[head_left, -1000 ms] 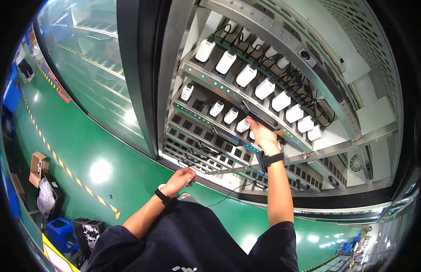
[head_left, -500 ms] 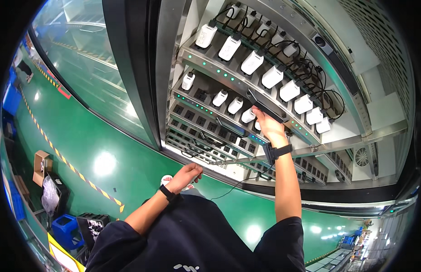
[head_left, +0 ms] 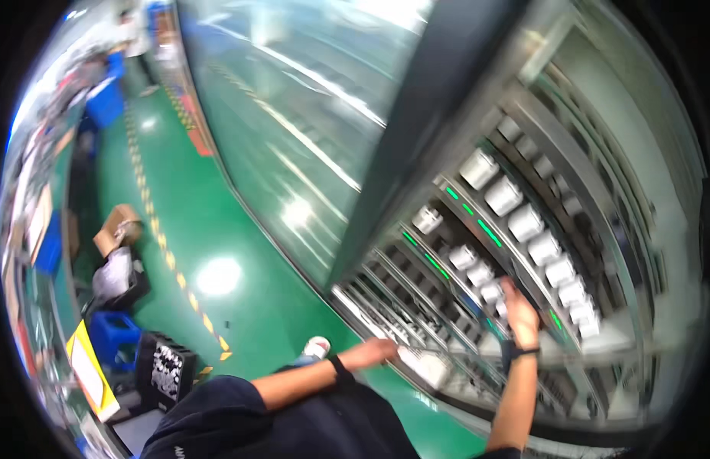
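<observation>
Head view is motion-blurred, so fine detail is soft. The right hand (head_left: 521,312), lower right of the frame, is raised into the rack (head_left: 539,183) among the white adapters (head_left: 523,222), small rounded plastic blocks plugged in slanting rows beside green indicator lights. Its fingers look curled around something dark, but whether they grip it I cannot tell. The left hand (head_left: 376,352), at lower centre, reaches flat and open toward a pale block (head_left: 418,362) at the rack's lower edge, touching or just beside it. Both wrists wear dark bands. The rack is grey metal with thin rails. Left of it spreads a glossy green floor (head_left: 240,229) with a yellow striped line, cartons and blue crates (head_left: 114,336).
</observation>
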Demonstrator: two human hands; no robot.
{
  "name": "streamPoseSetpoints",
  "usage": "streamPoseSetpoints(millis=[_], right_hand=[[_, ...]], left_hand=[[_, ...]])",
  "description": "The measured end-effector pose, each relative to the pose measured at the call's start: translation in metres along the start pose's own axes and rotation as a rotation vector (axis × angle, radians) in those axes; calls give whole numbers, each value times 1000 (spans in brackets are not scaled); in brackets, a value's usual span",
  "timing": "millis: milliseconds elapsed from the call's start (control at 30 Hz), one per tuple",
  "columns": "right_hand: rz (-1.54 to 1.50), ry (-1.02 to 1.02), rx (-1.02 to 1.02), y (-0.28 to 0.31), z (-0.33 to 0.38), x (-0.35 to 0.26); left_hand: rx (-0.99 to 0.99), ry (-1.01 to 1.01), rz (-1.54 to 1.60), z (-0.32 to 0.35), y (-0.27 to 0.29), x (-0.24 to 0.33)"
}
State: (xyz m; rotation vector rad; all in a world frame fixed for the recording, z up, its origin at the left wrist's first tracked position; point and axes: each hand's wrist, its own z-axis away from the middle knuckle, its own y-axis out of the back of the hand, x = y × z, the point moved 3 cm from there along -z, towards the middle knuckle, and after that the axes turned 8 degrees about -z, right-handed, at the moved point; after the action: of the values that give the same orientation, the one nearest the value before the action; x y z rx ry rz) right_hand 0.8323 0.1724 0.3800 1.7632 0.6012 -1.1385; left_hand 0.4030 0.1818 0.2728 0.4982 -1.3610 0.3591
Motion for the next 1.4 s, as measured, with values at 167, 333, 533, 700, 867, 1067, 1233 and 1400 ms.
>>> streamPoseSetpoints(millis=[167, 333, 533, 700, 867, 1067, 1233, 1400], right_hand=[[354, 80, 19, 9, 39, -34], [295, -143, -55, 1, 57, -90], [216, -4, 1, 18, 54, -44], [248, -28, 40, 11, 57, -52], [246, 37, 37, 13, 59, -46], [243, 8, 78, 12, 60, -49], [270, -3, 124, 32, 70, -31], [480, -148, 59, 25, 83, -68]], left_hand=[[-27, 158, 239, 15, -42, -21], [3, 171, 294, 19, -40, -30], [-37, 229, 295, 27, -24, -38], [-18, 230, 282, 41, -6, -38], [-17, 219, 303, 41, 1, -45], [-72, 248, 283, 39, 4, -44], [-82, 267, 252, 34, -8, -51], [-80, 129, 171, 22, -25, -77]])
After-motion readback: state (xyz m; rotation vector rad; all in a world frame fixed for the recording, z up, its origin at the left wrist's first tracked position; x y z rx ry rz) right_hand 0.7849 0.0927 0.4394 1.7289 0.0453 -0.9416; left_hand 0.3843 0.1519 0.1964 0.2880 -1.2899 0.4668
